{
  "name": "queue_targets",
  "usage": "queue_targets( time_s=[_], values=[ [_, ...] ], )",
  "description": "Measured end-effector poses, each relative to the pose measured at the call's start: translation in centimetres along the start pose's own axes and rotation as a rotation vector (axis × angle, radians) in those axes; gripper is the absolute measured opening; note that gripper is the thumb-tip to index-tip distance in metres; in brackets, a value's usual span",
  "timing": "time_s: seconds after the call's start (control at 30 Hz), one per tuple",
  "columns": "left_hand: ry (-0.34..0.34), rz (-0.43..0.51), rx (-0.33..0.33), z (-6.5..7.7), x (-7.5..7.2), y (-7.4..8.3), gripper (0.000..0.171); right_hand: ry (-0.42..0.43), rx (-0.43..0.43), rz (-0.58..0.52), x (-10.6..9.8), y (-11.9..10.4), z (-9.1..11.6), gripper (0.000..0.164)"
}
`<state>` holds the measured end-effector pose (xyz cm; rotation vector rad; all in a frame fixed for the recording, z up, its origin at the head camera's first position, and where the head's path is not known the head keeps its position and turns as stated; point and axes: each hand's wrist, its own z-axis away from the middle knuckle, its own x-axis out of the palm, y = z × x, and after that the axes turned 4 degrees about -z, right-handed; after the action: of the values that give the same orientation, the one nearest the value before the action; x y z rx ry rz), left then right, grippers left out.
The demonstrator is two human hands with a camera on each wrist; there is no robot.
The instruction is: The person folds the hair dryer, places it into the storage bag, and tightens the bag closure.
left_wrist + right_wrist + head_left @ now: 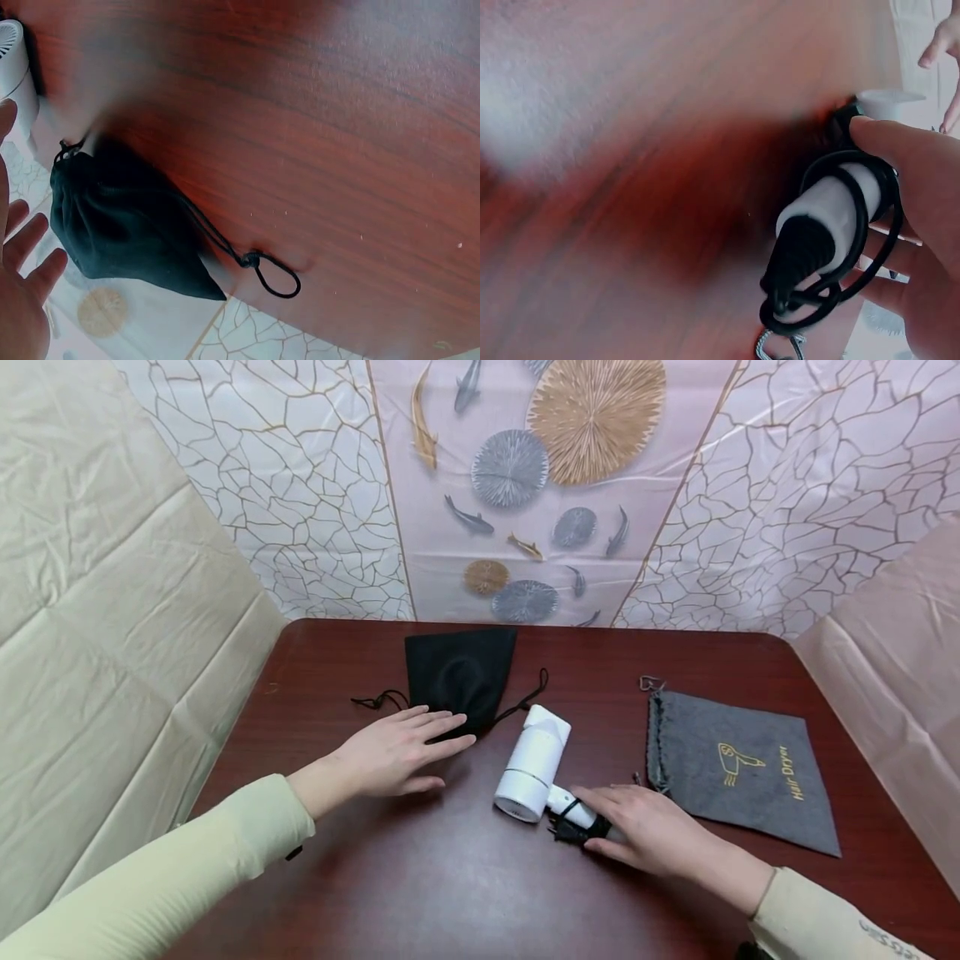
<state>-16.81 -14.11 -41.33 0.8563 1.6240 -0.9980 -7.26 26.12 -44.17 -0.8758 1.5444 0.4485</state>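
Note:
A white hair dryer point(534, 762) lies on the table, its barrel slanting and its handle pointing toward the right. Around that handle a black cord point(874, 266) is wound, with its plug point(568, 831) beside it. My right hand point(651, 828) holds the handle, thumb on the near side and fingers on the far side, as the right wrist view shows. A black drawstring pouch point(461, 681) lies flat behind my left hand point(401, 753). That hand has its fingers spread and holds nothing; the fingertips reach the pouch's near edge, but whether they touch it I cannot tell.
On the right of the dark red-brown table point(465, 893) lies a grey drawstring bag point(757, 810) with yellow "Hair Dryer" print. Behind the table's far edge hangs a patterned cloth point(442, 593). Pale cloth walls point(112, 552) stand at both sides.

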Motion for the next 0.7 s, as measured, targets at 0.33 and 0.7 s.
queue_targets(
  time_s=[0.33, 0.7],
  values=[
    [0.02, 0.001, 0.004, 0.5, 0.3, 0.3, 0.069, -0.158, -0.012, -0.079, -2.4, 1.9, -1.8, 0.063],
    [0.082, 0.027, 0.003, 1.4, 0.5, 0.9, 0.07, -0.334, -0.153, 0.029, -4.2, 4.5, -4.8, 0.063]
  ],
)
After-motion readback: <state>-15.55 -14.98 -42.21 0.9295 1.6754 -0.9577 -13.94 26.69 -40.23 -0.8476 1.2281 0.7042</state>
